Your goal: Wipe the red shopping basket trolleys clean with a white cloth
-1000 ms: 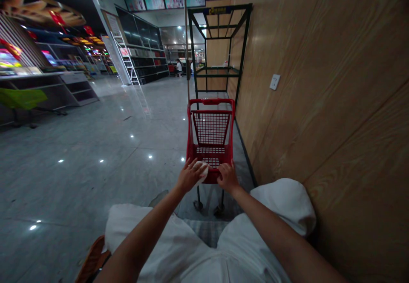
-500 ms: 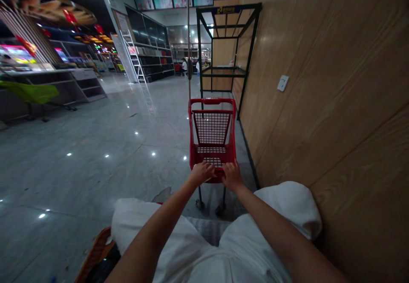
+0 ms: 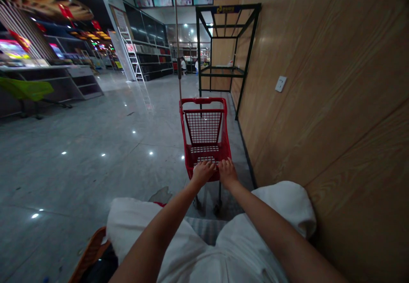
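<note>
Standing near the right edge of the floor [image 3: 111, 180], the red cart [image 3: 204, 128] looks stiff, light and easily rolled, best held by its near rim [image 3: 214, 177]. The right hand [image 3: 228, 174] appears clamped on that rim; the left hand [image 3: 203, 172] rests there, its grip unclear.

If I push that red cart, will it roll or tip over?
The red cart would probably roll, since it has wheels. It might tip if shoved sideways, being tall and narrow. Its open grid panel hints it's fairly light.
</note>
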A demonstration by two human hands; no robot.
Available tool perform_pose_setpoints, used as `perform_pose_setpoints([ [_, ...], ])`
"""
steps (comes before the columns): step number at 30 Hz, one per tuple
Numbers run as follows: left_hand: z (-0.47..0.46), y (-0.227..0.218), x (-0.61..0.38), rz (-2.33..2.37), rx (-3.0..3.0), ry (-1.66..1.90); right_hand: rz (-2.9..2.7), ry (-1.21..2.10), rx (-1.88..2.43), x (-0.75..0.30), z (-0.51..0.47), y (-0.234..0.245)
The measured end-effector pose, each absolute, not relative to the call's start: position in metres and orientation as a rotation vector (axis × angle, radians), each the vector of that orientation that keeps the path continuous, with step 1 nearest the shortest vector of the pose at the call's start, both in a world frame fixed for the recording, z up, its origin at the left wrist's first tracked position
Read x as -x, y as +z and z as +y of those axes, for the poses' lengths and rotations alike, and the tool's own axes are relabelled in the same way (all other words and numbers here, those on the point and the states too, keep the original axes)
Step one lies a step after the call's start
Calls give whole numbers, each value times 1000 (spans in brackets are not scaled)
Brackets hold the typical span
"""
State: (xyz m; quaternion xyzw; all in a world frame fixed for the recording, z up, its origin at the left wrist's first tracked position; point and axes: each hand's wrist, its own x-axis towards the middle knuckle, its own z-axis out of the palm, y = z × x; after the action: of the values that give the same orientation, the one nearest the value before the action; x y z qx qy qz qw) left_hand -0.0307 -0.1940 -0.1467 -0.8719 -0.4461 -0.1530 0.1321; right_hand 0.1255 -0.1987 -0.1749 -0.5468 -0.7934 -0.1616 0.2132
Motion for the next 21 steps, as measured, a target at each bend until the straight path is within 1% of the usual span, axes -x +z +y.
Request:
perform_pose_setpoints([
  [3, -193, -143, 37, -1259, 2541, -381, -2249, -575, 1498, -127, -193, -178],
  [6, -194, -139, 70, -1218, 2547, -295, -2281, -642, 1493, -126, -189, -179],
  [11, -196, -135, 109, -1261, 2504, -261, -2255, -555, 1515, -117, -187, -177],
  [21, -193, -142, 35, -1352, 2440, -333, -2191, -540, 1536, -109, -189, -174],
])
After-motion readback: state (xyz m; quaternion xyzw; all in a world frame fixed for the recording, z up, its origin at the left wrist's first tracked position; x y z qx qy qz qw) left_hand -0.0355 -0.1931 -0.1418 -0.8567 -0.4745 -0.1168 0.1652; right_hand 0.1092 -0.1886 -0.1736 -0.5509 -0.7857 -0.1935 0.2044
